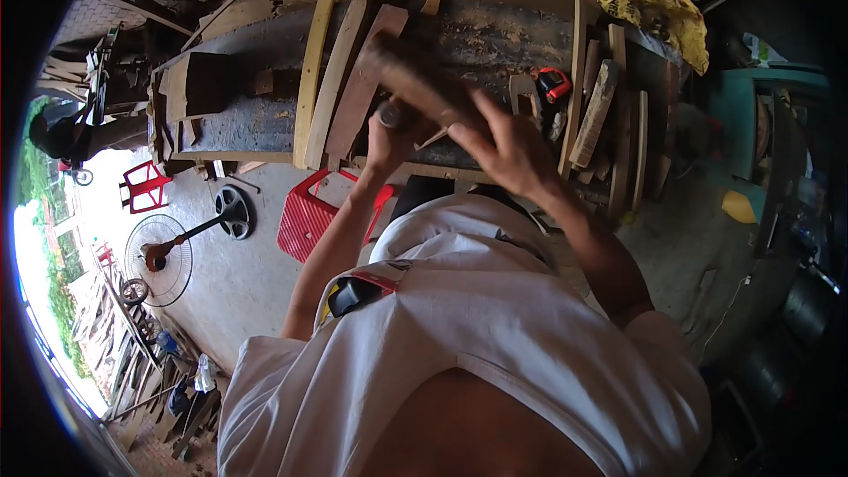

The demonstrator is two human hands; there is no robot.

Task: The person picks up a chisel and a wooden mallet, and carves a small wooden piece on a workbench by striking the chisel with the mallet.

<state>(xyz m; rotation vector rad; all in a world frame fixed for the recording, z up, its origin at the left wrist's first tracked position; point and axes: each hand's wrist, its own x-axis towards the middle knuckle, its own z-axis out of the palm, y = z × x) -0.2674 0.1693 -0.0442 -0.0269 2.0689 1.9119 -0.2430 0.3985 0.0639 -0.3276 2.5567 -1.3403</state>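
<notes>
My right hand (512,152) is closed around a wooden mallet (408,79), a thick wooden piece smeared by motion. It is raised over the workbench, slanting up and to the left. Just below its blurred end, my left hand (387,148) grips a tool with a round handle end (389,115); its working end is hidden, so its exact kind cannot be made out. Beside my left hand lies a reddish-brown board (360,93), with a pale board (340,71) and a yellowish strip (314,79) to its left.
The dark workbench (495,40) carries wood shavings, a red tape measure (552,84), several wood strips and a wooden block (196,87). A yellow sack (649,4) lies at the far right. A red plastic stool (305,221) and a fan (159,258) stand on the floor.
</notes>
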